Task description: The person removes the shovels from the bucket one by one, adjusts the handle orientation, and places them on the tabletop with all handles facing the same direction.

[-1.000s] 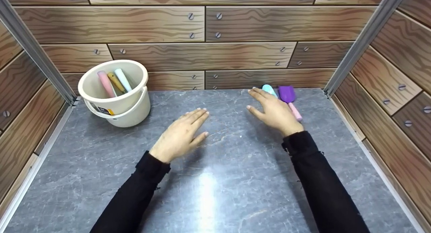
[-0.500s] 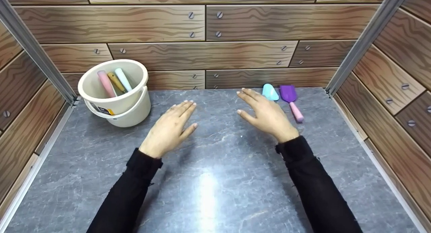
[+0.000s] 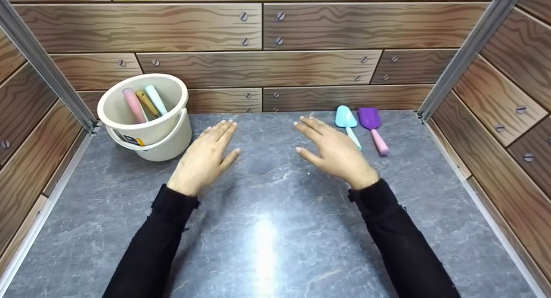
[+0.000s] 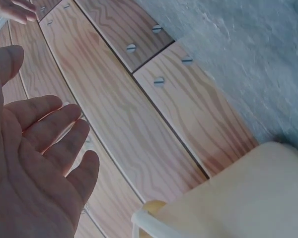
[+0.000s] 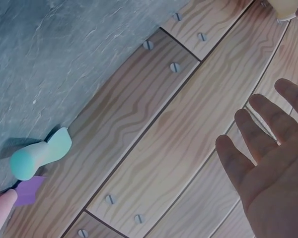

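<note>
Head view recorded a grey marbled stone-look tabletop (image 3: 275, 229), wood-grain panel walls (image 3: 142, 29), left hand (image 3: 202, 160) and right hand (image 3: 338, 153) both flat and empty.

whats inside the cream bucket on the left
Inside the cream bucket three handles lean against the far wall: a pink handle, a yellow handle and a light blue handle. Their lower ends and the bucket's bottom are hidden by its near wall.

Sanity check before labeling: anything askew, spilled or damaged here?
Nothing stands out. The bucket stands upright with three handles inside; the teal scoop and purple scoop lie side by side on the table. Left hand and right hand hover open, holding nothing.
</note>
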Demonstrator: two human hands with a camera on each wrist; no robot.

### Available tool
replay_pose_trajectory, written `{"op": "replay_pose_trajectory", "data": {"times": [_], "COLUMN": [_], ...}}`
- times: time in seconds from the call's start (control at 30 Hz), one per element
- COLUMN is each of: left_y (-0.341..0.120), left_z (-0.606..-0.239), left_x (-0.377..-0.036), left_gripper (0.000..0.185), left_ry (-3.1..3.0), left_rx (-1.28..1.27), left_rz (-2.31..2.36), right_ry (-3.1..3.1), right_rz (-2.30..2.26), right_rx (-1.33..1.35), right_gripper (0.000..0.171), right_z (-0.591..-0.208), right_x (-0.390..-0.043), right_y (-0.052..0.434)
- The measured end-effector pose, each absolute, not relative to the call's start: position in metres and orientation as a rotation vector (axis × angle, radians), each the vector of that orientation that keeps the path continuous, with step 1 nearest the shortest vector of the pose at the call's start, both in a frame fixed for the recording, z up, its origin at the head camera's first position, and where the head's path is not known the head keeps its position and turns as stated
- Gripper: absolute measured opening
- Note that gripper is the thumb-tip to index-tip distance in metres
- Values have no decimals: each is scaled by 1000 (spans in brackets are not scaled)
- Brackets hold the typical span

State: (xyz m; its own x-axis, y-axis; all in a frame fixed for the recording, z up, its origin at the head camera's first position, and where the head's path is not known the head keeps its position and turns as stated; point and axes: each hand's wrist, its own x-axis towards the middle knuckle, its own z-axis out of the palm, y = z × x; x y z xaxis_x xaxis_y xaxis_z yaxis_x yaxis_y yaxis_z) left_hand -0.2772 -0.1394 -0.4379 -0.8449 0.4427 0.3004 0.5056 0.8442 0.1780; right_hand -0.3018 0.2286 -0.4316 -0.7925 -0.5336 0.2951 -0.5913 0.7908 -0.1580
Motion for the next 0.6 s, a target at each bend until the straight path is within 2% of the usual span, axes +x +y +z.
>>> {"op": "replay_pose_trajectory", "data": {"times": [0.6], "left_y": [-173], "left_z": [-406], "left_x": [-292], "left_gripper": [74], "left_ry": [-2803], "left_rx": [-653], "left_rz": [-315], "right_ry": [-2724], "right_rz": [341], "right_rx": [934], "right_gripper": [74], "right_z": [-436], "right_x": [-290], "right_y": [218]}}
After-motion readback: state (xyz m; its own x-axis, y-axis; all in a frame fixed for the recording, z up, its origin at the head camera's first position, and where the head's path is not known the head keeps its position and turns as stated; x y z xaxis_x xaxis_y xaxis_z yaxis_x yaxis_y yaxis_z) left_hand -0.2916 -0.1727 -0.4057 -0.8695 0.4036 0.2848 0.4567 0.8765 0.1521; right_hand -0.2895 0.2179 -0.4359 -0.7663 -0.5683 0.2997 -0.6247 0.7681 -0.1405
